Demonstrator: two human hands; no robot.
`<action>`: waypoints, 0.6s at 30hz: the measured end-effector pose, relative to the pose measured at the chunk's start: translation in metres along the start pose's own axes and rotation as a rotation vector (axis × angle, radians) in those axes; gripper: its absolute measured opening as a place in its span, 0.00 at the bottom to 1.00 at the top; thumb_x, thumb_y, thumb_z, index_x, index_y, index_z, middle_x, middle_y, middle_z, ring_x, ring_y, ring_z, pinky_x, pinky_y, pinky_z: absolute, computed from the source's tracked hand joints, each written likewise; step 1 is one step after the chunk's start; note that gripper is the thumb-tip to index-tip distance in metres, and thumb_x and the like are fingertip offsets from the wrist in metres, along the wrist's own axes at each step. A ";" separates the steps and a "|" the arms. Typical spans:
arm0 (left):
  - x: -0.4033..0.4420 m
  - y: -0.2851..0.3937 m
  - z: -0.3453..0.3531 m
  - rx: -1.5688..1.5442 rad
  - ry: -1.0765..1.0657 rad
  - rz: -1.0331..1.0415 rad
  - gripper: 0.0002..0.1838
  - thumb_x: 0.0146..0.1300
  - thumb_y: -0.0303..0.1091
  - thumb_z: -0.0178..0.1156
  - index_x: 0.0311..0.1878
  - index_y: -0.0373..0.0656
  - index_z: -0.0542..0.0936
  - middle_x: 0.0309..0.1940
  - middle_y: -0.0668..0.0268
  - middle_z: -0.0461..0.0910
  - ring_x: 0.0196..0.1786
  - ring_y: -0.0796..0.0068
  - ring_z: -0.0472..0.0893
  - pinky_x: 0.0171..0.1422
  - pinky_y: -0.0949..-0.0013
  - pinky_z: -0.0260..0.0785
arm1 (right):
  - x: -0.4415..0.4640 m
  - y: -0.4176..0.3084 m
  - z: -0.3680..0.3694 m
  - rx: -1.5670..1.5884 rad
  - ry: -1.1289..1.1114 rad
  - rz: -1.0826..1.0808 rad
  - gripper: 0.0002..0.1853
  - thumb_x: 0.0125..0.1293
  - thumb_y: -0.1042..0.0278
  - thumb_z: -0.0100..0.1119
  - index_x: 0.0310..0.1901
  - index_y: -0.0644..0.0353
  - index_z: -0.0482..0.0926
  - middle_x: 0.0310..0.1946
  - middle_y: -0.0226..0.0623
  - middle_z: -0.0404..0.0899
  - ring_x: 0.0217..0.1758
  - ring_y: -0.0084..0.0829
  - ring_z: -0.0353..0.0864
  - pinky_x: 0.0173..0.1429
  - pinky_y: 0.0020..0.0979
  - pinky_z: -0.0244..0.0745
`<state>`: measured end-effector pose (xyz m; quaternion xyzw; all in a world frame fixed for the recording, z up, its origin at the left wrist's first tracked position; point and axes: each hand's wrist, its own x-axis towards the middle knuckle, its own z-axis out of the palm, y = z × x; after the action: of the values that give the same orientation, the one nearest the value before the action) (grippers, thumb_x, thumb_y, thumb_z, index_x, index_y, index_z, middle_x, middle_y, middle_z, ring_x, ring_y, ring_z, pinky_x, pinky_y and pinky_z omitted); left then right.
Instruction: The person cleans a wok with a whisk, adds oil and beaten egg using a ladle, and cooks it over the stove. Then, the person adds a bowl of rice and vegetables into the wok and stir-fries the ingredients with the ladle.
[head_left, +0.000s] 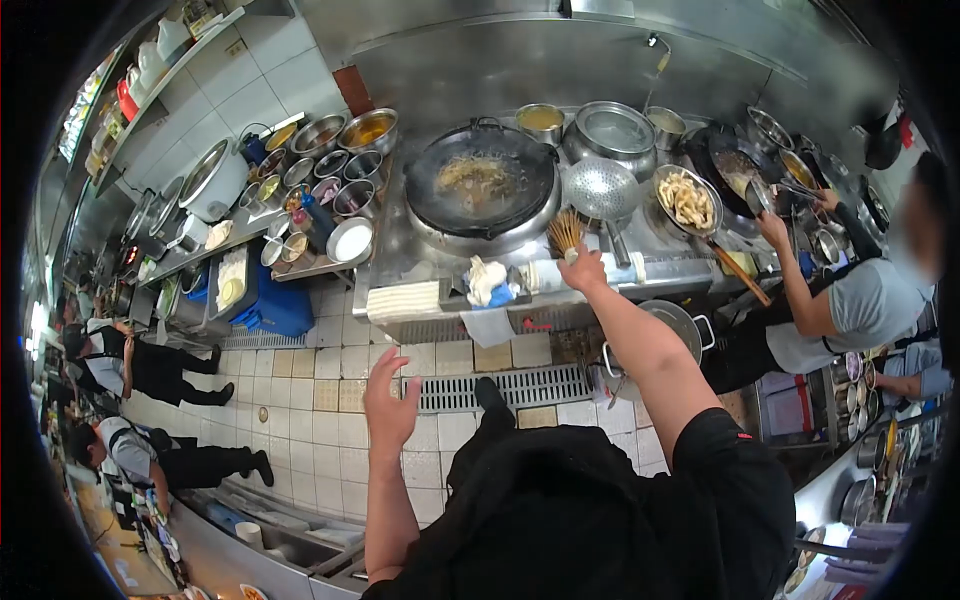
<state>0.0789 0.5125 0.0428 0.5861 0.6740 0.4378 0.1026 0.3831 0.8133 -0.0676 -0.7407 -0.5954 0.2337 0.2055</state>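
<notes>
Stainless-steel sheeting (450,75) backs this busy kitchen, with pale tiles (330,425) on the floor and a long steel desk (386,262) along the far side. Set into it, left of centre, sits a wide black wok (428,208) with brownish liquid and scraps in its bottom. Small metal bowls (353,200) crowd the left.

With my right hand (583,270) I grip a tan, splayed bamboo brush (565,232), fingers closed around its near end. It stands just right of the wok, close beside a round, perforated steel strainer (600,188). My left hand (390,405) hangs over the floor, fingers loosely spread, holding nothing. A crumpled white cloth (487,280) lies at the near edge of the desk.

If I swing the brush carelessly, its bristles could catch the strainer's rim and knock it askew. A quick flick into the wok could splash liquid, probably hot, over my wrist. My forearm reaches over a two-handled metal pot (685,320), so dropping low could bump it. At right, a co-worker (870,300) handles pans; drifting that way, my elbow might hit the long wooden handle (740,270) beside them.
</notes>
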 end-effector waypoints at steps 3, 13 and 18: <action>0.041 -0.009 0.028 -0.090 -0.139 0.016 0.14 0.62 0.22 0.59 0.51 0.34 0.78 0.60 0.53 0.75 0.52 0.64 0.82 0.57 0.66 0.76 | 0.035 0.013 0.034 -0.262 -0.229 -0.001 0.38 0.55 0.60 0.62 0.67 0.57 0.59 0.61 0.58 0.63 0.60 0.56 0.74 0.61 0.47 0.73; 0.224 -0.090 0.162 -0.218 -0.377 0.234 0.13 0.60 0.29 0.61 0.48 0.38 0.79 0.55 0.55 0.78 0.54 0.55 0.80 0.59 0.62 0.71 | -0.029 -0.007 -0.063 0.282 -0.105 0.319 0.31 0.55 0.63 0.66 0.61 0.60 0.71 0.39 0.49 0.82 0.39 0.35 0.84 0.41 0.32 0.78; 0.258 -0.100 0.240 -0.037 -0.346 0.381 0.08 0.63 0.33 0.58 0.42 0.40 0.79 0.40 0.55 0.77 0.47 0.54 0.75 0.56 0.55 0.67 | -0.051 -0.056 -0.080 0.543 0.024 0.088 0.29 0.58 0.70 0.65 0.62 0.56 0.70 0.40 0.45 0.81 0.41 0.28 0.83 0.39 0.28 0.76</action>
<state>0.0900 0.8591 -0.0749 0.7666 0.5157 0.3550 0.1427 0.3771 0.7727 0.0348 -0.6864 -0.4755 0.3849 0.3932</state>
